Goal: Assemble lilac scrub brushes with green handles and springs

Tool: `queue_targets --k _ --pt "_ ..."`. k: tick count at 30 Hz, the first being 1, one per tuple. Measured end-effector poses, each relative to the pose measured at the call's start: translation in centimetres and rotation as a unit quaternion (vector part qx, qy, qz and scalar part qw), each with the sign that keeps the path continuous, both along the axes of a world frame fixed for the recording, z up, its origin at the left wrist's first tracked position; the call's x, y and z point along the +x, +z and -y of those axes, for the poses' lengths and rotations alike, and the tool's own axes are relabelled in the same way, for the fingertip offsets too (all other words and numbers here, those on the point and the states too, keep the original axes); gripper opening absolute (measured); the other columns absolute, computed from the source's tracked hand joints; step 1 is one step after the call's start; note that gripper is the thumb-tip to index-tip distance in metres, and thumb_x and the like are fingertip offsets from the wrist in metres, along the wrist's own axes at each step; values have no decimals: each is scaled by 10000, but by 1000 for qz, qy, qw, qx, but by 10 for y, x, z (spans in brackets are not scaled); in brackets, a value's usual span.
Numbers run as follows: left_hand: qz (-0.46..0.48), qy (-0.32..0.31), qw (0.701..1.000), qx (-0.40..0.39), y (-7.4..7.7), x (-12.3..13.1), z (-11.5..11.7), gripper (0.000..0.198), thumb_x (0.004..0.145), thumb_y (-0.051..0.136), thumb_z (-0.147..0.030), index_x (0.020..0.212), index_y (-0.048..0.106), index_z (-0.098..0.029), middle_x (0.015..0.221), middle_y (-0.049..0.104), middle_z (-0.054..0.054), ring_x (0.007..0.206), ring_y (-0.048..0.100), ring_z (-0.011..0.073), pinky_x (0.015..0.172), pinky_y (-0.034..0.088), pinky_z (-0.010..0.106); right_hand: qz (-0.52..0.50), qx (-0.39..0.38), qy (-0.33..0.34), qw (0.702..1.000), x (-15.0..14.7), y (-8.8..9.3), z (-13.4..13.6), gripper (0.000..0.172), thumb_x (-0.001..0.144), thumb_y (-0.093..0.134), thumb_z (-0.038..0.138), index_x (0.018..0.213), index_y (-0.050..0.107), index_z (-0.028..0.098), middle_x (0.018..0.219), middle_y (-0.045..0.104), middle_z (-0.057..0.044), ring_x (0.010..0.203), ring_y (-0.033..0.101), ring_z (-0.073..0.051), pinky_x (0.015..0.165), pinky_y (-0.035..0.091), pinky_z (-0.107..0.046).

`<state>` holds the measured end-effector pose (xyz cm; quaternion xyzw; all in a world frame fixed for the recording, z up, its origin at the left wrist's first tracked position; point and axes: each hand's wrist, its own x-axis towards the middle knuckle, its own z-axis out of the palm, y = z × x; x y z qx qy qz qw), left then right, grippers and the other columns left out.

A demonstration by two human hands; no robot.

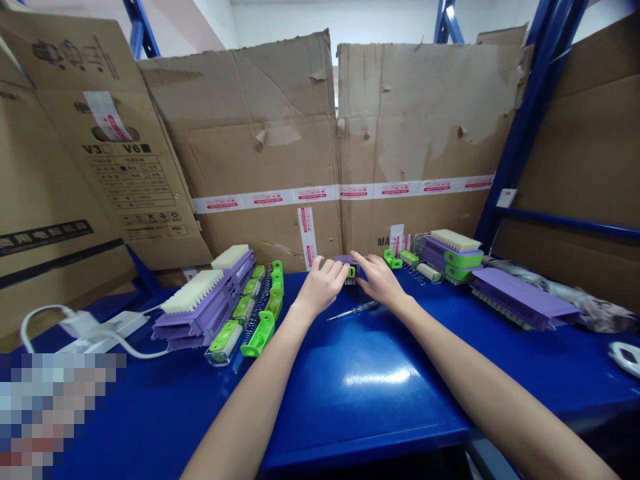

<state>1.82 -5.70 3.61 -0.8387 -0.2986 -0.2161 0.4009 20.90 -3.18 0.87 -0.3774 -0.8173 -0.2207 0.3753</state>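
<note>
A purple brush (pixel 344 259) with white bristles on its underside and a bit of green at its end stands on the blue table between my hands. My left hand (pixel 323 285) grips it from the left side, fingers bent over it. On the other side my right hand (pixel 379 276) has its fingers and thumb closed on the same brush. Both hands cover most of it, so its full shape is hidden. Just in front of them lies a thin screwdriver (pixel 353 311) with a metal shaft pointing left.
Purple brushes (pixel 197 307), clear-and-green blocks (pixel 225 341), springs (pixel 261 303) and green brackets (pixel 260 333) stand in rows at left. More stacked brushes (pixel 453 253) are at right, beside a purple brush body (pixel 525 297). A white power strip (pixel 105 337) lies far left; cardboard (pixel 260 153) walls the back.
</note>
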Motion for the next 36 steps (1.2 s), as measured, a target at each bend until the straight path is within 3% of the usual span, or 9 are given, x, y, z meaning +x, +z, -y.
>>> queue_targets --k 16,25,36 --pt "44 28 998 -29 -9 6 -4 312 857 402 -141 1140 531 -126 936 604 113 872 538 234 879 373 433 5 -6 4 1000 -4 -1 0 621 752 466 84 1365 372 113 1029 639 -133 972 535 -261 880 446 -424" --pt "77 7 997 -28 -13 2 -9 240 821 479 -154 1047 558 -144 909 610 74 878 541 213 994 325 422 -10 -20 14 1000 -4 -1 -1 632 751 478 93 1371 363 125 1045 638 -125 981 539 -263 897 441 -436" --pt "66 19 997 -25 -13 2 -8 252 849 446 -169 1075 557 -148 924 611 90 896 537 226 946 342 429 -13 -16 15 1000 -2 -3 -3 631 758 485 97 1376 356 112 1054 627 -145 990 538 -265 875 454 -430"
